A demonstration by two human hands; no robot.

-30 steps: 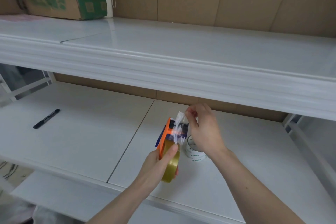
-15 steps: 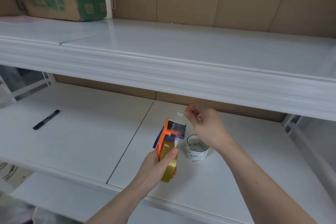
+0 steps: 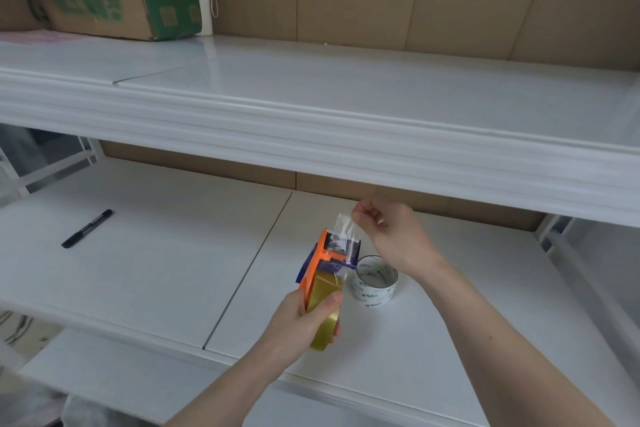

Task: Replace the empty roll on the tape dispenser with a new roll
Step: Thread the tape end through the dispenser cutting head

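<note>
Orange dispenser (image 3: 320, 262) gripped by left hand (image 3: 304, 322); right hand (image 3: 391, 236) pinches clear tape (image 3: 344, 224).

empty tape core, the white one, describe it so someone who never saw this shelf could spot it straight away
Start at the lower white shelf, on its right-hand panel. There, just right of the orange tape dispenser held in the left hand and below the right hand, a short white cardboard ring stands on its edge face. It alone is hollow, with green lettering on its wall, unlike the yellowish full roll.

Orange dispenser (image 3: 317, 262), yellowish new roll (image 3: 323, 314), white core (image 3: 375, 282) (green lettering)
</note>
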